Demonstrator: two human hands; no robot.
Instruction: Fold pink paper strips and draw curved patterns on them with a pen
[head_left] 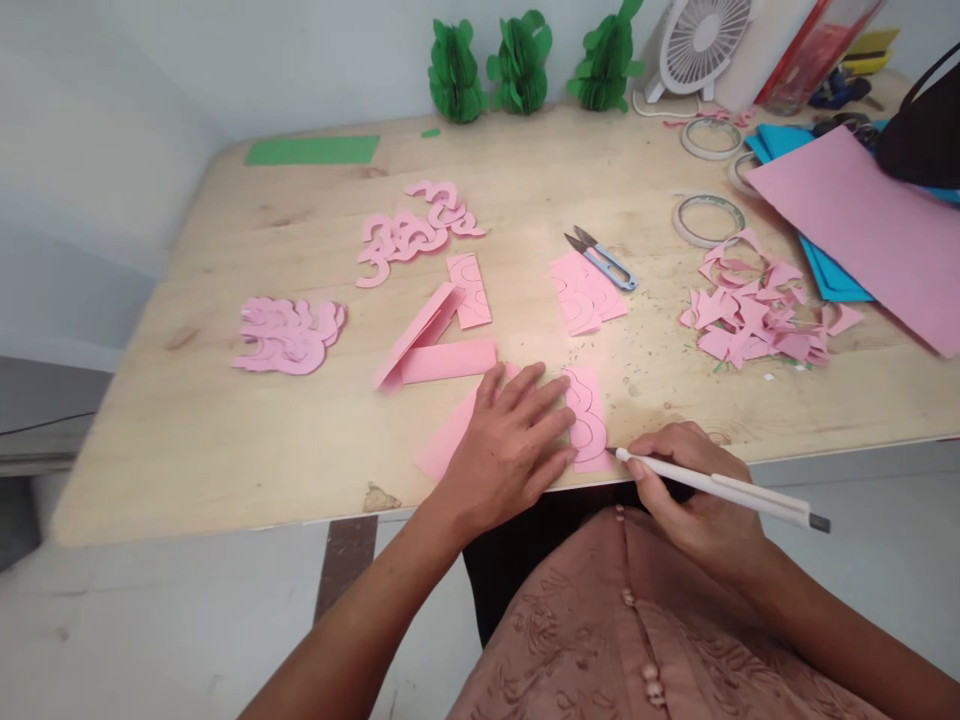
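My right hand (694, 490) is closed around a white pen (724, 487) with a dark end; its tip is at the right edge of a pink paper piece (589, 425) marked with a curvy outline. My left hand (517, 440) lies spread with its fingertips on that piece's left edge, its palm partly over another pink sheet (450, 440). Folded pink strips (450, 361) are beyond my left fingers, with a marked pink piece (472, 300) behind them. Blue-handled snips (611, 266) rest on more marked pink pieces (577, 305).
Cut pink shapes (289, 335) and curved strips (405, 235) lie at the left. Pink scraps (750, 315), tape rolls (709, 220) and a large pink sheet (877, 230) over blue sheets are at the right. Green paper figures (521, 75) and a fan (705, 40) stand behind.
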